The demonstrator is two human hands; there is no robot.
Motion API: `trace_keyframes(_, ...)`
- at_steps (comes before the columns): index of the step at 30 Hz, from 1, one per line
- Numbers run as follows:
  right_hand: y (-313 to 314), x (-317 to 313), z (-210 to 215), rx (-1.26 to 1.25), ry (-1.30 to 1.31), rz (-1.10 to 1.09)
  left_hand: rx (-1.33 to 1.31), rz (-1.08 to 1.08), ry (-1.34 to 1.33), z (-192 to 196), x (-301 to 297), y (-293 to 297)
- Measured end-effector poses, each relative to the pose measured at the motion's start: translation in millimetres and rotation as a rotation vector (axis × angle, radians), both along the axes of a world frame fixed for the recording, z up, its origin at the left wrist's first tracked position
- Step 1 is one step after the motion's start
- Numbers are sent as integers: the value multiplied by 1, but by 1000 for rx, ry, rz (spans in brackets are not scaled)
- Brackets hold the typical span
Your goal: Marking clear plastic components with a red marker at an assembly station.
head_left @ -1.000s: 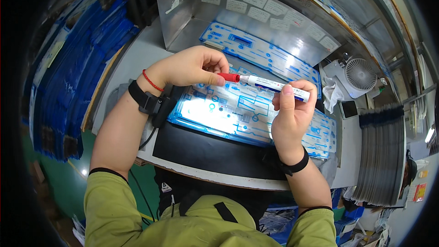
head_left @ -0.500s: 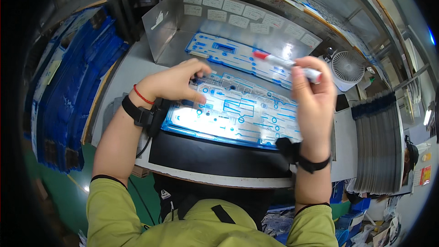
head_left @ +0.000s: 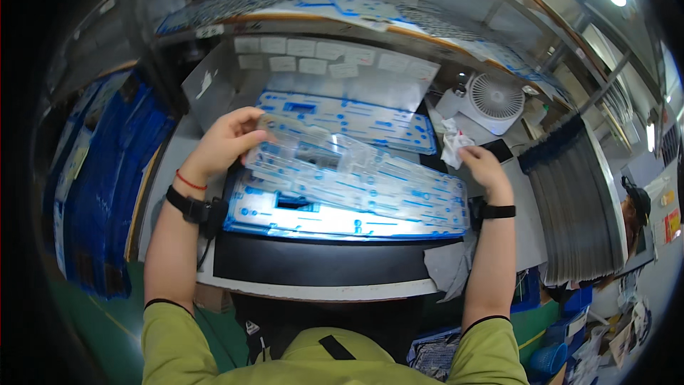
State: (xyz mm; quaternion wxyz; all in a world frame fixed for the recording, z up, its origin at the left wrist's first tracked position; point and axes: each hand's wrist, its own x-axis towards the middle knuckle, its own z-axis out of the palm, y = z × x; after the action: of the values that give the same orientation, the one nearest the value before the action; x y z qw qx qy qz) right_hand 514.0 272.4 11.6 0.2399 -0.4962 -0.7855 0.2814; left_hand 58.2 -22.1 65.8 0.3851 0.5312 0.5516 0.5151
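Note:
A clear plastic panel (head_left: 385, 189) with blue markings hangs tilted over a similar blue-marked panel (head_left: 328, 222) lying on the table. Its raised left end is pinched between the thumb and fingers of my left hand (head_left: 231, 139). To the right, the fingertips of my right hand (head_left: 488, 170) are closed on the edge of a crumpled white tissue (head_left: 454, 144). A small red spot shows by the tissue; what it belongs to is unclear. Another blue-marked panel (head_left: 345, 115) lies farther back, against the metal backboard.
Behind the tissue stands a white fan (head_left: 495, 100), with a black phone-like slab (head_left: 499, 150) nearby. A grey cloth (head_left: 450, 269) hangs at the front edge. Blue-wrapped sheets (head_left: 107, 178) stand at the left, a thick grey stack (head_left: 573, 199) at the right. A loaded shelf (head_left: 320, 25) spans above.
The red-and-white marker has left my right hand, which moved to the tissue. My left hand has lifted the clear panel's left end. The view has shifted, and the grey cloth now shows.

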Motion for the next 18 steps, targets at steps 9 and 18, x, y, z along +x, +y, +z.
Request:
trace_keyframes(9, -3, -21, -2, 291, 774, -185, 527, 111, -25, 71, -6, 55)
trace_keyframes(18, -28, -37, 12, 90, 884, -100, 253, 67, -259, 124, 121, 156)
